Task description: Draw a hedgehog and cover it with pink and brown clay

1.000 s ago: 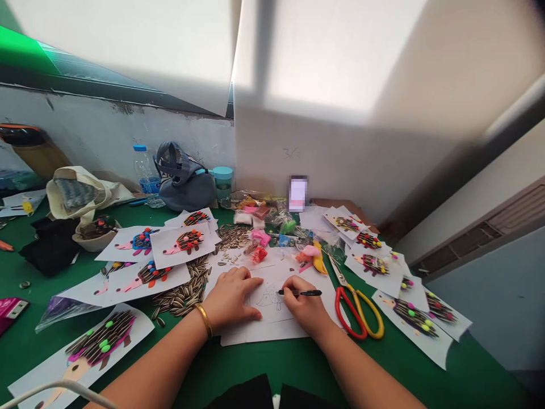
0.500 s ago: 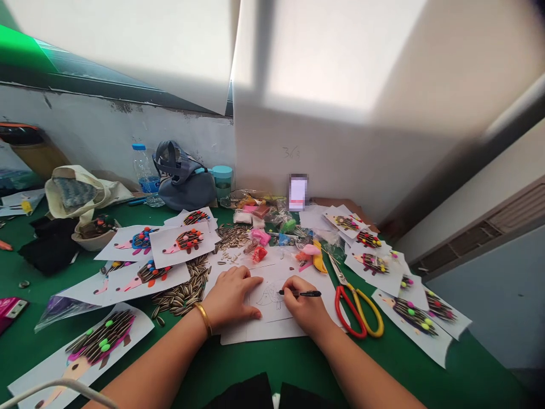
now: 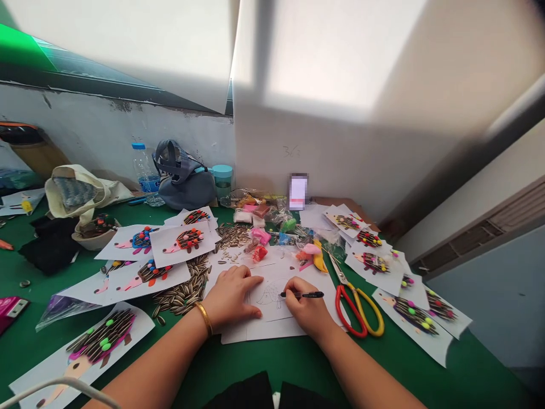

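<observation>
On the green table [image 3: 238,360], in front of me, a sheet of white paper [image 3: 269,316] lies flat between my hands, over other white sheets. My right hand [image 3: 304,307] pinches a black pen [image 3: 314,295] between thumb and fingers, near its writing end. The pen's long axis runs almost level from side to side, its tip pointing left toward the drawing [image 3: 267,296] and its back end sticking out to the right, past my knuckles. The pen is slim, dark and a little shiny. The drawing is a thin, faint outline of an animal, its pointed snout toward the left and short legs below; my right hand hides part of the sheet's right side. My left hand [image 3: 232,298] rests palm down on the paper, thumb and forefinger spread wide apart, with a gold bracelet [image 3: 204,319] around the wrist. Just beside my right hand lie scissors [image 3: 342,278] with one red and one yellow handle, blades pointing away from me. Striped seeds [image 3: 185,292] are heaped left of the paper, and beyond it sit small packets of coloured clay [image 3: 259,236]. Hedgehog pictures [image 3: 187,241] with seed spines and coloured dots lie on both sides.
</observation>
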Tool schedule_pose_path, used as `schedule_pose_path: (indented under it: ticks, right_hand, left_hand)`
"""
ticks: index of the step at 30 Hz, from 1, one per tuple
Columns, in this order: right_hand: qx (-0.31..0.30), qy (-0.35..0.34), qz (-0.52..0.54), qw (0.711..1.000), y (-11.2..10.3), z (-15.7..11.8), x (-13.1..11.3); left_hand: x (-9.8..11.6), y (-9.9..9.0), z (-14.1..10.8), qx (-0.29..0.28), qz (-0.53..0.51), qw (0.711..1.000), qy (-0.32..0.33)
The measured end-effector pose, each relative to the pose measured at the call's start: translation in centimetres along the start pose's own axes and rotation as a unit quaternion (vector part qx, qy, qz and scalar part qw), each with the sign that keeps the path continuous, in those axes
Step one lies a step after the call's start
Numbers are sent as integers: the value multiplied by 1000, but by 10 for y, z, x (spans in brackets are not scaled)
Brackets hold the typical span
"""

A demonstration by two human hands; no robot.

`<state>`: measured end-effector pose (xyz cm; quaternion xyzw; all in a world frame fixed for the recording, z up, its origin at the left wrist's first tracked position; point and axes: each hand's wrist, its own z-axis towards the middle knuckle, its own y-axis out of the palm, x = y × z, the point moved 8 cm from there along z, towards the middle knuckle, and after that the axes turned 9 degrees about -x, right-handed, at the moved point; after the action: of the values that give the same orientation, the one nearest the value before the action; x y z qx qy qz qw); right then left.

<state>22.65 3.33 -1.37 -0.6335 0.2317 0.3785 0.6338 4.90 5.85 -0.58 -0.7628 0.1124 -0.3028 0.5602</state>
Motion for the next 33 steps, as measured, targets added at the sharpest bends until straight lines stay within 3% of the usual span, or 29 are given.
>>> schedule_pose_path:
  ticks: [33]
  right_hand:
    - [4,22,20,1000,-6,-1,8]
  left_hand:
    - [-1,0,0,-4,-6,1000,-1]
